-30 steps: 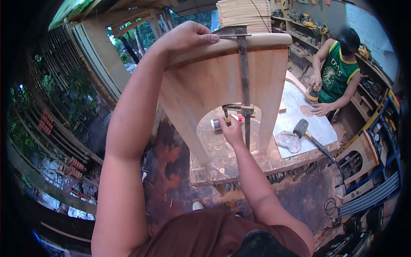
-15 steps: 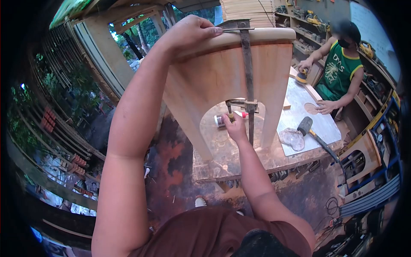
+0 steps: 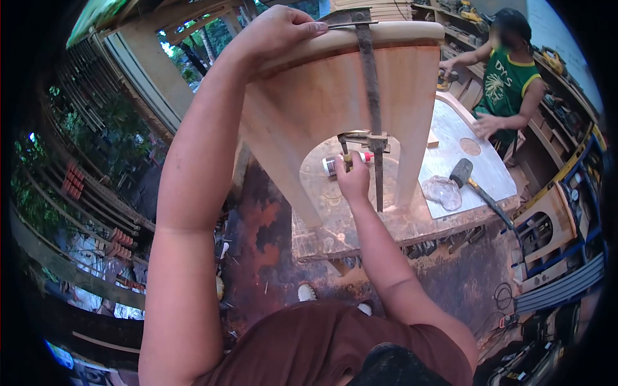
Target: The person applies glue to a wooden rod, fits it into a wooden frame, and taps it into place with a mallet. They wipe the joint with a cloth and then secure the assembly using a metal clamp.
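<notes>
A tall wooden piece (image 3: 309, 90) with an arched cutout stands upright on the workbench. A metal bar clamp (image 3: 370, 83) runs down its face, from the rounded top edge to the arch. My left hand (image 3: 280, 32) is closed over that top edge, its thumb beside the clamp's head. Below, in the arch opening, my right hand (image 3: 355, 179) is wrapped around the clamp's screw handle (image 3: 347, 157). Behind this hand lies a white bottle (image 3: 330, 166) with a dark label; a red tip (image 3: 369, 156) shows beside the handle.
A rubber mallet (image 3: 461, 172) and a crumpled plastic bag (image 3: 441, 192) lie on a pale board (image 3: 444, 141) at the right. Past it stands a co-worker (image 3: 505, 83) with a power sander (image 3: 444, 80). The workbench (image 3: 309, 248) has a worn front edge.
The scene has shifted slightly upward in view. The co-worker's sander has moved back, and their other hand has lifted from the board. My hands keep their places, the right one turned slightly.
</notes>
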Demonstrator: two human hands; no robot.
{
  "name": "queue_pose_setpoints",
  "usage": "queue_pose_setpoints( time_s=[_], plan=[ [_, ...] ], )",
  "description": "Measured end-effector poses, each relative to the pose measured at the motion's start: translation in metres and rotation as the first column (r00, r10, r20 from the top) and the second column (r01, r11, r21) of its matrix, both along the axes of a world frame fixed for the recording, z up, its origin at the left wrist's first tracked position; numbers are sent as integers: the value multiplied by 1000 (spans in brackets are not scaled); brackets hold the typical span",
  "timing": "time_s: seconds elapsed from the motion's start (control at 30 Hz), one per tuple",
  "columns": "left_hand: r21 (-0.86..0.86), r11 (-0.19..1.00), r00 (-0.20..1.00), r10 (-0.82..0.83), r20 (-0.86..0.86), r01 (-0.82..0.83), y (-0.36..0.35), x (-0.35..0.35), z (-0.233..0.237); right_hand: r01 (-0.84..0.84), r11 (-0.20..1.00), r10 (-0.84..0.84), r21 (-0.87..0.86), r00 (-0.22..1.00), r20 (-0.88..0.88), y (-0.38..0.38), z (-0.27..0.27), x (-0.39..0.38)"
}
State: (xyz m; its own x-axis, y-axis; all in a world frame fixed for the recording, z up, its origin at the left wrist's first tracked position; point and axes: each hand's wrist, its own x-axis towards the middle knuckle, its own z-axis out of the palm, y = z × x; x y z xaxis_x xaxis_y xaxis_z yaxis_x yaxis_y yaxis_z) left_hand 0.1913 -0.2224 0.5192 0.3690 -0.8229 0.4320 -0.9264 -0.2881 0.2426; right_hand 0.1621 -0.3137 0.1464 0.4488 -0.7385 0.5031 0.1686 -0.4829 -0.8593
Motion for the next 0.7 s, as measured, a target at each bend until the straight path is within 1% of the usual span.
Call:
queue_pose_setpoints(
  time_s=[0.07, 0.1, 0.13, 0.2, 0.23, 0.3, 0.33, 0.4, 0.47, 0.5, 0.57, 0.63, 0.7],
  plan=[
    [-36, 999, 999, -34, 14, 34, 0, -1, -2, 57, 997, -54, -51, 997, 54, 7, 6, -4],
    [-33, 999, 999, -40, 13, 41, 0, -3, -1, 66, 998, -65, -14, 996, 62, 7, 11, -6],
    [-13, 1000, 1000, -11, 19, 11, 1, -7, 1, 68, 998, -68, -10, 996, 58, 3, 6, -3],
    [2, 1000, 999, 22, 29, -22, 3, -6, 2, -91, 996, 92, -25, 993, 67, -10, -5, 8],
    [-4, 1000, 1000, 7, 17, -7, 1, -4, 1, -89, 996, 90, -26, 994, 68, -14, -7, 9],
    [-12, 1000, 1000, -16, 3, 16, -1, 0, 0, -269, 963, 270, -22, 959, 86, -22, -11, 10],
    [-25, 999, 1000, -21, 4, 21, 0, -2, -2, -265, 964, 266, -17, 960, 84, -23, -10, 7],
    [-40, 999, 1000, -25, 5, 25, 1, -6, 0, -388, 920, 386, 58, 921, 50, -24, -6, 3],
    [40, 996, 996, 84, 31, -85, 2, -11, 3, -422, 905, 419, 59, 906, 60, -27, -9, 7],
    [46, 995, 996, 83, 26, -84, 2, -10, 1, -453, 890, 449, 60, 891, 71, -28, -12, 7],
    [-55, 997, 998, -46, 37, 48, 2, -5, -3, -452, 889, 448, 66, 891, 74, -28, -11, 5],
    [-54, 997, 997, -55, 46, 58, 1, -3, -4, -455, 888, 450, 66, 890, 77, -28, -13, 6],
    [-39, 998, 997, -48, 59, 50, 1, -3, -2, -520, 836, 495, 172, 852, 171, -29, -20, 10]
  ],
)
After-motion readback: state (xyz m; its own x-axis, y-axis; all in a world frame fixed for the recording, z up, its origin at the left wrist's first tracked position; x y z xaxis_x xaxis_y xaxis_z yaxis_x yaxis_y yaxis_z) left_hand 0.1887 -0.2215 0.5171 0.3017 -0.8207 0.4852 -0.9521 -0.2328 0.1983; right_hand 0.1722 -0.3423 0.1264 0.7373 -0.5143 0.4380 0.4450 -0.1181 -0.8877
